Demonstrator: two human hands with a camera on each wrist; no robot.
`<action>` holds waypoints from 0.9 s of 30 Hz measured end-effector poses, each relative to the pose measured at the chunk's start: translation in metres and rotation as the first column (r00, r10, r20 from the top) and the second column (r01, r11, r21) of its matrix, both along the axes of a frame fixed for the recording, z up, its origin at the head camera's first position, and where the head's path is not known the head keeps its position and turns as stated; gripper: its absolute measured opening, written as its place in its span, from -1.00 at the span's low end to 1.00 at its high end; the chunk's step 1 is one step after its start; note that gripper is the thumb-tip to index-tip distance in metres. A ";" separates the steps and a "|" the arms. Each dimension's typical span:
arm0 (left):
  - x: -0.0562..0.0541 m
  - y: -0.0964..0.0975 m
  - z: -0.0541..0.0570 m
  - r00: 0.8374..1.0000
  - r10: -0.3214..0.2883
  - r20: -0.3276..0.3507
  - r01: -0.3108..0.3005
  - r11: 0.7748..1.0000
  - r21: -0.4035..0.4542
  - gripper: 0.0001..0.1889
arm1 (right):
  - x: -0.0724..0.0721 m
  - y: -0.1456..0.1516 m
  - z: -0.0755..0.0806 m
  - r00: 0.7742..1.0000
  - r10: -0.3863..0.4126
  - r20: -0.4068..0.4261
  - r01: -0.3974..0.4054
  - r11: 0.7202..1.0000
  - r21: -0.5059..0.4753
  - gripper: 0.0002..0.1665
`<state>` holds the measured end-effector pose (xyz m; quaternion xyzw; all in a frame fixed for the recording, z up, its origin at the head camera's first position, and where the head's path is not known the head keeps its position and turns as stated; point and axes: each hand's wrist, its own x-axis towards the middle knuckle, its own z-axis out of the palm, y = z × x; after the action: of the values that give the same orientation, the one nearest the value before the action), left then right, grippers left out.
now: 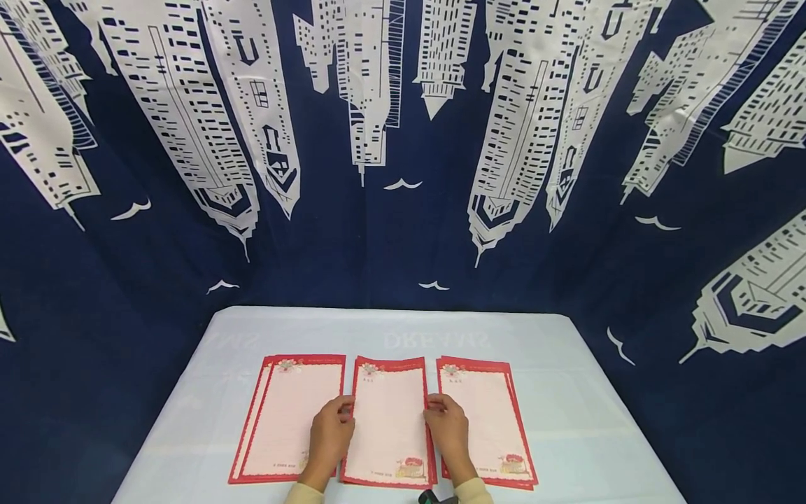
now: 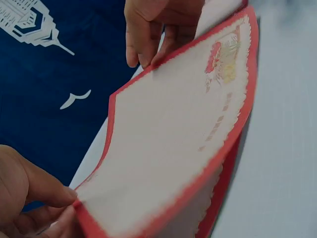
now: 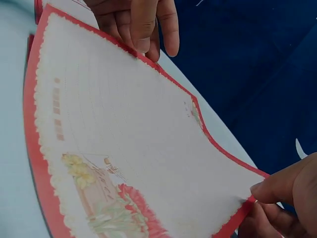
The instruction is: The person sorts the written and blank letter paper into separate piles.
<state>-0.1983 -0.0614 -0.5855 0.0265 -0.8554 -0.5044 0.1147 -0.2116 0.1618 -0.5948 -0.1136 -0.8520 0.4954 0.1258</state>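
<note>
A sheet of red-bordered letter paper (image 1: 389,420), with flower prints in two corners, is raised over the middle of the table. My left hand (image 1: 331,432) pinches its left edge between thumb and fingers. On the opposite edge my right hand (image 1: 448,428) pinches the same sheet. In the left wrist view the sheet (image 2: 158,119) bows between the hands, and more red-edged paper (image 2: 218,193) shows beneath it. The right wrist view shows the thumb of the right hand (image 3: 280,198) on top of the sheet's border.
A stack of the same paper (image 1: 296,413) lies to the left, its sheets slightly offset. Another fanned stack (image 1: 481,413) lies to the right. All are on a white-covered table (image 1: 315,329); behind it hangs a dark blue cloth (image 1: 352,259) printed with white buildings.
</note>
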 end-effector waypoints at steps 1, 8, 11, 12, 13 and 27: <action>0.000 0.000 0.000 1.000 0.006 -0.011 -0.006 1.000 0.019 -0.64 | 0.000 0.000 0.000 1.000 0.004 0.005 -0.004 1.000 -0.025 -0.73; 0.000 0.000 0.000 1.000 -0.018 -0.011 0.019 0.996 0.090 -0.62 | 0.005 0.006 0.004 0.995 0.076 0.069 -0.058 0.971 -0.232 -0.63; 0.001 0.001 0.003 0.998 -0.057 0.038 0.052 0.992 0.114 -0.60 | 0.007 0.012 0.007 0.992 0.087 0.092 -0.058 0.957 -0.285 -0.63; 0.001 0.002 0.005 0.996 -0.069 0.053 0.062 0.991 0.121 -0.60 | 0.008 0.014 0.008 0.991 0.089 0.097 -0.057 0.955 -0.291 -0.62; 0.001 0.003 0.007 0.994 -0.081 0.070 0.071 0.989 0.132 -0.59 | 0.008 0.016 0.009 0.991 0.090 0.102 -0.056 0.955 -0.293 -0.62; -0.014 0.049 0.012 0.985 -0.174 0.000 0.172 0.974 0.149 -0.67 | 0.012 0.066 0.022 0.991 -0.049 0.123 0.076 0.971 -0.228 -0.63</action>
<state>-0.2119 -0.0121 -0.5734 -0.0365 -0.8153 -0.5745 0.0623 -0.1997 0.2281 -0.5731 -0.1831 -0.7901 0.5799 0.0770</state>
